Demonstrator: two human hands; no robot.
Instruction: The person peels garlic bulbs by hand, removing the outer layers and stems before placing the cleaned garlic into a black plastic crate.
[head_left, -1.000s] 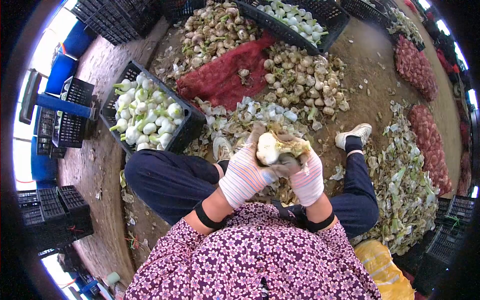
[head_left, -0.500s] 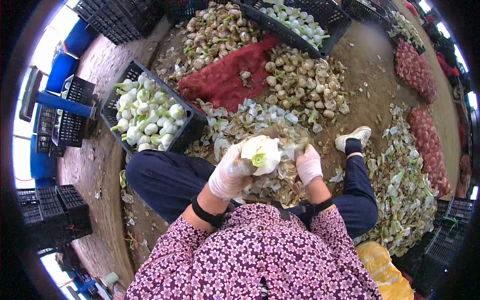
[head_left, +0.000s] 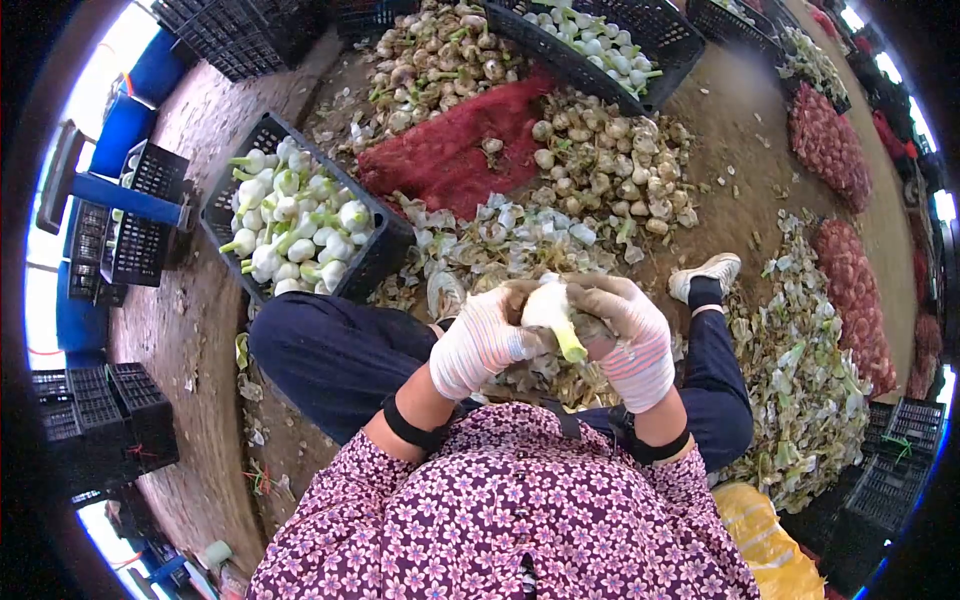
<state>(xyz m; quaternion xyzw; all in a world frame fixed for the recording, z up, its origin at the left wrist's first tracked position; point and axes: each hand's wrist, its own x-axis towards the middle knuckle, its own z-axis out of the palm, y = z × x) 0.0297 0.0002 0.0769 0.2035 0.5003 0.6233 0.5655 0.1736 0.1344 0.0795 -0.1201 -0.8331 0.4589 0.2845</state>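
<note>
Between my two gloved hands is a white garlic bulb (head_left: 546, 308), its green-white stem pointing down toward me. My left hand (head_left: 482, 338) is closed round the bulb's left side. From the other side, my right hand (head_left: 630, 335) grips it with bent fingers. Both gloves are striped white, with dirty fingertips. Under the hands lies a litter of dry garlic skins (head_left: 520, 240). A black crate (head_left: 375, 255) of peeled white garlic (head_left: 292, 225) stands to the left, beyond my bent knee.
Unpeeled garlic (head_left: 615, 165) is heaped ahead beside a red mesh sack (head_left: 455, 150). Another crate (head_left: 665, 45) of white garlic stands behind. Full red net bags (head_left: 855, 300) and a long pile of skins (head_left: 800, 390) lie to the right. Black crates (head_left: 105, 425) are stacked left.
My right hand has come in from the right and now grips the garlic bulb together with my left. The bulb has turned, its stem now pointing down and to the right.
</note>
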